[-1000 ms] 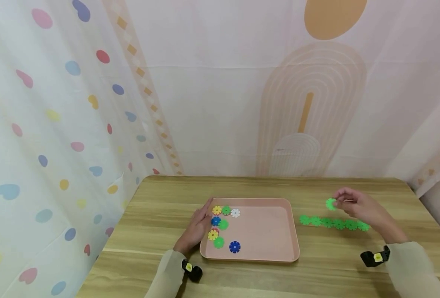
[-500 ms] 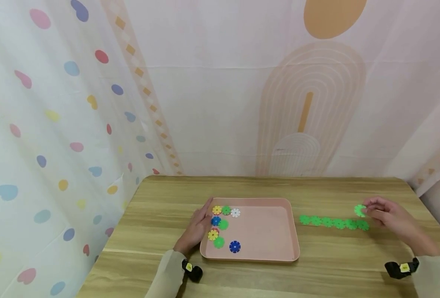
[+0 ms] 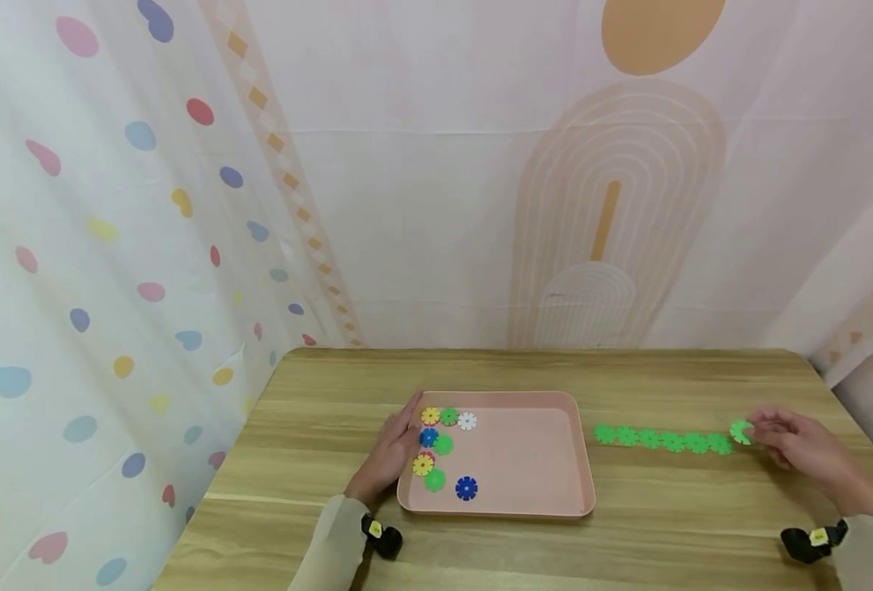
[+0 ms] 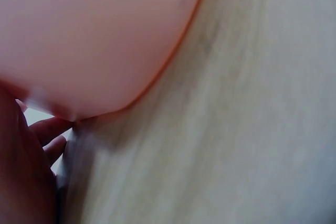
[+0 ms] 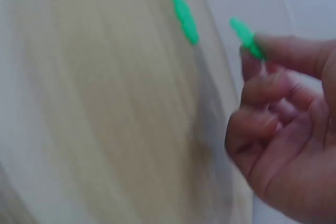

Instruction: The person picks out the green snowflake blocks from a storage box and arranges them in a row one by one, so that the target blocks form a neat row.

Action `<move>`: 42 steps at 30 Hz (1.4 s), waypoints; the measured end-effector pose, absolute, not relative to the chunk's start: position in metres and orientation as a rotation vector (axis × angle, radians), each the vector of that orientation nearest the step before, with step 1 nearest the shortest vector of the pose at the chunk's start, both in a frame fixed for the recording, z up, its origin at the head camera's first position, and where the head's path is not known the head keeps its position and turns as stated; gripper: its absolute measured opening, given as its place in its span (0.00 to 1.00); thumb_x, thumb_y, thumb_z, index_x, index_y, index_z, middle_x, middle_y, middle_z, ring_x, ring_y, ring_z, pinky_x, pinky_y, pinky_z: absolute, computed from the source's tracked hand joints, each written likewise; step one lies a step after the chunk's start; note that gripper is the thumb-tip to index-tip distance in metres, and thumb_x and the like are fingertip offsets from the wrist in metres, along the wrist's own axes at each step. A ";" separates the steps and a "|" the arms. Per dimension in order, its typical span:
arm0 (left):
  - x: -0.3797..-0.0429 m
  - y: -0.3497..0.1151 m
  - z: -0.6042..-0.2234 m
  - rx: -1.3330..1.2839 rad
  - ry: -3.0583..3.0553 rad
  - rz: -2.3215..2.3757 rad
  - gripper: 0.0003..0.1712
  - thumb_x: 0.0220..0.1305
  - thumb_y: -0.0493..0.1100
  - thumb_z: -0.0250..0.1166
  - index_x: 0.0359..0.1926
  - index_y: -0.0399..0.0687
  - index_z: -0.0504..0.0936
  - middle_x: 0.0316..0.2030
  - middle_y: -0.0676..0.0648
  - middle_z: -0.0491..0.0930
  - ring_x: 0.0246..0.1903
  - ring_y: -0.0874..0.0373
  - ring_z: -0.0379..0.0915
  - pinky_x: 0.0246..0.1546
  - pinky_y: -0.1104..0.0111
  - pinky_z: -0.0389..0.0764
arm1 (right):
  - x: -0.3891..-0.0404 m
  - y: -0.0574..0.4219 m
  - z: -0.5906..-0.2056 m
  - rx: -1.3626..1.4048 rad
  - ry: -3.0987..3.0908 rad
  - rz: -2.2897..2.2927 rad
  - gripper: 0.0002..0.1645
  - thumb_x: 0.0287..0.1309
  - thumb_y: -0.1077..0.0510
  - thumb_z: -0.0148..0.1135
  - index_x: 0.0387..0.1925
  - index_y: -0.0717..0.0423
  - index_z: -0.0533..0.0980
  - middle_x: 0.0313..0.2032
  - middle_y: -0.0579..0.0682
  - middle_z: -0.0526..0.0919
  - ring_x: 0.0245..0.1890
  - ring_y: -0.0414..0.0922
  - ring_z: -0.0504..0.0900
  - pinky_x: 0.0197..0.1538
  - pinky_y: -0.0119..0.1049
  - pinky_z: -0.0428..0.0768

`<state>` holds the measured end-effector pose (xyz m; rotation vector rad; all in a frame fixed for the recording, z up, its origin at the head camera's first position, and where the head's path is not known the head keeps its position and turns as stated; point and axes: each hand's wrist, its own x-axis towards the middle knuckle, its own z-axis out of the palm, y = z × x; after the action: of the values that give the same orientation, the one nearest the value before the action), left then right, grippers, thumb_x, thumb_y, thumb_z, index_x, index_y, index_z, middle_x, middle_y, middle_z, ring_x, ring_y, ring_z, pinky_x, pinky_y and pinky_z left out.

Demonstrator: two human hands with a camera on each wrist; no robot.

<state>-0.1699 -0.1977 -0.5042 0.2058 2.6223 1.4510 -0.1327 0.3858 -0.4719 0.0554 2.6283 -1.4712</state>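
Right hand has moved right, fingers pinching green notched disc by its edge, presumably leaving slots free; left hand, fingers extended, apparently steadies pink tray.

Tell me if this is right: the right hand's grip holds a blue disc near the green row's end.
Not blue: the disc in the right hand's grip is green, as the right wrist view shows. It is near the end of the green row.
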 end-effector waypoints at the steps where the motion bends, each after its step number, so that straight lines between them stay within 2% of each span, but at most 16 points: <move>1: -0.170 -0.198 -0.504 0.203 2.620 1.455 0.32 0.78 0.47 0.42 0.79 0.65 0.47 0.78 0.51 0.46 0.77 0.43 0.30 0.71 0.38 0.34 | -0.133 0.387 -0.473 0.084 2.630 -1.441 0.12 0.73 0.59 0.51 0.46 0.67 0.71 0.25 0.42 0.73 0.21 0.38 0.68 0.25 0.33 0.72; 6: -0.170 -0.197 -0.503 0.181 2.610 1.471 0.32 0.78 0.48 0.42 0.79 0.66 0.48 0.78 0.50 0.48 0.76 0.44 0.36 0.70 0.36 0.38 | -0.133 0.390 -0.476 0.146 2.625 -1.371 0.16 0.72 0.60 0.49 0.49 0.72 0.69 0.26 0.43 0.70 0.22 0.38 0.68 0.26 0.33 0.72; 14: -0.168 -0.197 -0.506 0.161 2.599 1.468 0.32 0.78 0.49 0.42 0.79 0.68 0.47 0.78 0.51 0.46 0.77 0.43 0.31 0.70 0.36 0.35 | -0.133 0.390 -0.477 0.198 2.591 -1.312 0.21 0.72 0.56 0.52 0.51 0.73 0.68 0.29 0.41 0.72 0.22 0.38 0.67 0.27 0.33 0.71; 21: -0.167 -0.197 -0.506 0.170 2.613 1.462 0.32 0.78 0.48 0.43 0.79 0.66 0.48 0.77 0.48 0.49 0.75 0.43 0.38 0.70 0.36 0.40 | -0.132 0.390 -0.478 0.236 2.591 -1.328 0.19 0.70 0.57 0.53 0.50 0.72 0.70 0.29 0.41 0.73 0.23 0.38 0.68 0.28 0.33 0.72; 30: -0.167 -0.195 -0.501 0.138 2.592 1.463 0.32 0.78 0.50 0.42 0.79 0.69 0.47 0.78 0.51 0.46 0.77 0.43 0.31 0.70 0.36 0.35 | -0.132 0.389 -0.478 0.212 2.618 -1.317 0.20 0.68 0.60 0.55 0.50 0.76 0.68 0.27 0.42 0.75 0.23 0.38 0.70 0.27 0.33 0.72; 34: -0.168 -0.195 -0.501 0.150 2.598 1.458 0.32 0.79 0.49 0.41 0.79 0.67 0.47 0.78 0.52 0.44 0.77 0.43 0.24 0.71 0.38 0.30 | -0.133 0.388 -0.478 0.190 2.668 -1.280 0.21 0.67 0.60 0.57 0.50 0.76 0.68 0.29 0.42 0.77 0.23 0.38 0.71 0.27 0.33 0.73; 42: -0.169 -0.196 -0.503 0.197 2.610 1.466 0.32 0.79 0.48 0.40 0.79 0.63 0.46 0.78 0.51 0.45 0.77 0.43 0.25 0.73 0.43 0.29 | -0.132 0.385 -0.477 0.171 2.702 -1.250 0.19 0.66 0.60 0.57 0.48 0.75 0.69 0.29 0.45 0.75 0.23 0.39 0.70 0.26 0.33 0.74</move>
<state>-0.1690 -0.1961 -0.5028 0.1973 2.6099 1.4656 -0.1318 0.3851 -0.4770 0.1715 2.7018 -1.2503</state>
